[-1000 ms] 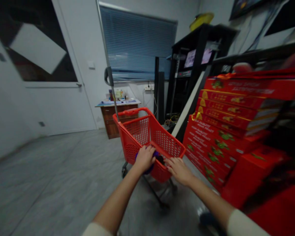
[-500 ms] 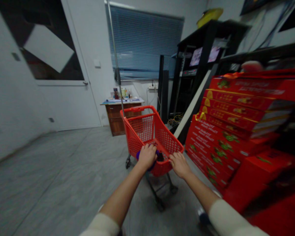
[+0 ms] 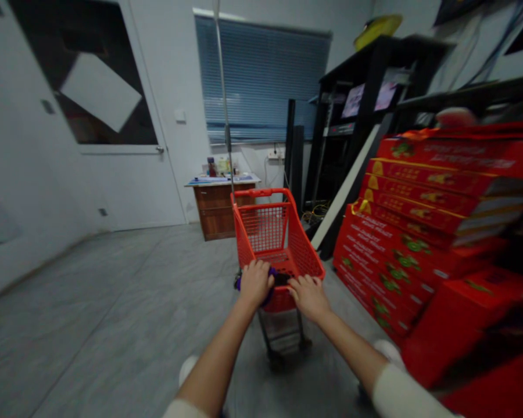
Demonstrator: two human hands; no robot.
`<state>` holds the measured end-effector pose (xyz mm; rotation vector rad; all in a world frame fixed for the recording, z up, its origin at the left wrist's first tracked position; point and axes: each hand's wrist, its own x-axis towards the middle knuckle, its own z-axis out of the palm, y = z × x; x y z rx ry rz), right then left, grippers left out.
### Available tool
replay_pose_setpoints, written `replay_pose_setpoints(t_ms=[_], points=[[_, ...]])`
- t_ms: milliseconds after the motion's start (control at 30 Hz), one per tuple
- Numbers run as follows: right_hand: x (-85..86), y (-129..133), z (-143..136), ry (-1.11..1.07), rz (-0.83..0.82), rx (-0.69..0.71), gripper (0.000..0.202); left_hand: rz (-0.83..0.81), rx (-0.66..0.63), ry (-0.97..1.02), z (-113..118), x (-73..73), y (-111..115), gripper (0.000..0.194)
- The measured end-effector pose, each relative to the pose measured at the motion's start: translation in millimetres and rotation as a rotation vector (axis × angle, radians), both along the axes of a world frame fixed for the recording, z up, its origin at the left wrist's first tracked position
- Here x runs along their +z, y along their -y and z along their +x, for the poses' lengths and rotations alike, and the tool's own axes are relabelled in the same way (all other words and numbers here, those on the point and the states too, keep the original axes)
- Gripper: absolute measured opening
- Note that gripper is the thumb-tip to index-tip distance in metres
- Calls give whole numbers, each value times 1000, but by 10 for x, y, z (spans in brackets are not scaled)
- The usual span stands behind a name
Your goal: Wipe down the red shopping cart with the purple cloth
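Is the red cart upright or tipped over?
Upright: the red cart stands with its basket above its wheels on the floor.

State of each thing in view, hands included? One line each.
Left hand: on the purple item at the cart's near rim; tightness of grip unclear.
Right hand: fingers on the near rim; tightness of grip unclear.
Red cart: upright on its wheels, handle at the far end.
Door: closed.
Window blind: lowered.
Red boxes: stacked.
Screen: appears lit.
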<state>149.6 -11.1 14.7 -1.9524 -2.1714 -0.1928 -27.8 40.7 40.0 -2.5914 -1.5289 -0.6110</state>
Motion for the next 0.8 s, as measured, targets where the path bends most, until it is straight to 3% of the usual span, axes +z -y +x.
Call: replay_pose_setpoints(t_ms=[100, 200, 367, 500, 633, 800], points=[[76, -70, 91, -10, -47, 133, 38, 31, 88, 137, -186, -87, -110, 25], [69, -138, 141, 4, -78, 80, 40, 86, 158, 356, -234, -295, -110, 27], [-27, -137, -3, -25, -30, -15, 38, 393, 385, 824, 3, -806, 33, 34], [-42, -112, -134, -12, -14, -24, 37, 498, 535, 936, 183, -1119, 97, 38], [-41, -100, -192, -6, 6, -38, 38, 472, 503, 959, 246, -1269, 114, 41], [-27, -63, -175, 18, 22, -105, 37, 442, 418, 974, 260, -1342, 62, 41]])
